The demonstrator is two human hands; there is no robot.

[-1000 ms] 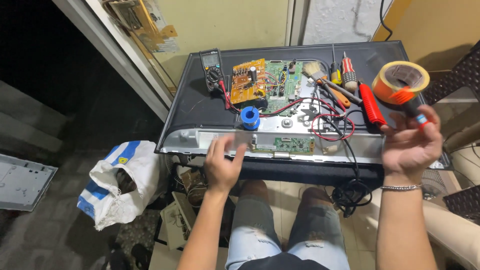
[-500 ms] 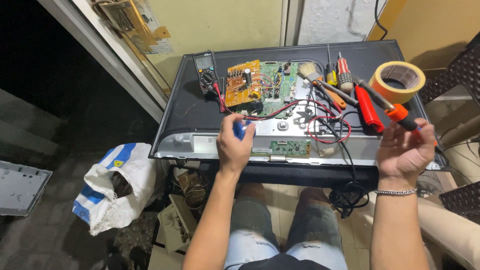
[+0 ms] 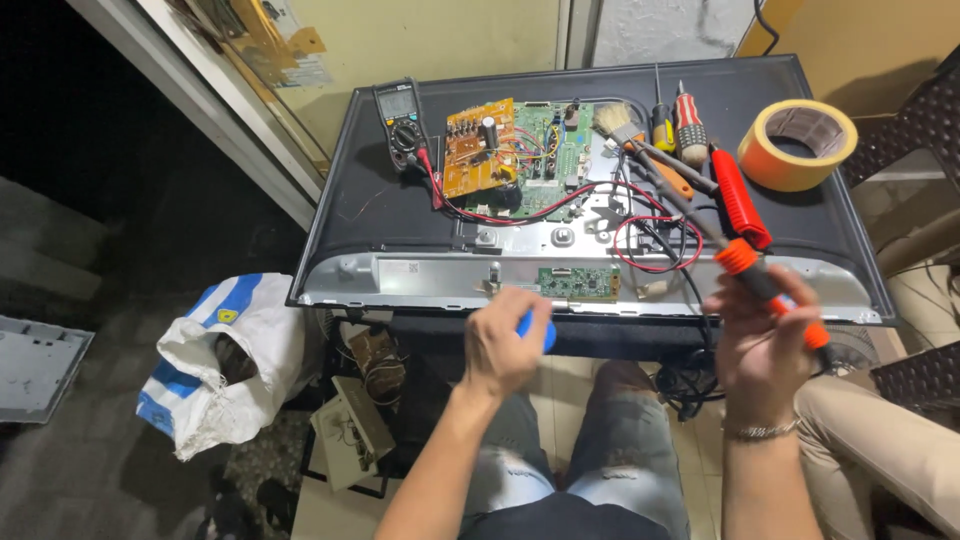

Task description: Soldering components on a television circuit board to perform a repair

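Soldering iron [image 3: 772,290] in right hand [image 3: 755,355], seemingly

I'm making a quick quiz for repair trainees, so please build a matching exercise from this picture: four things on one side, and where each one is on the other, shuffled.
Things
1. multimeter
2. tape roll
3. orange-handled soldering iron
4. small blue spool

Places
A. gripped in the right hand
B. lying flat at the panel's far right corner
C. held in the left hand, near the panel's front edge
D. at the panel's far left, beside the orange circuit board

Pairs: 1-D, 2-B, 3-A, 4-C
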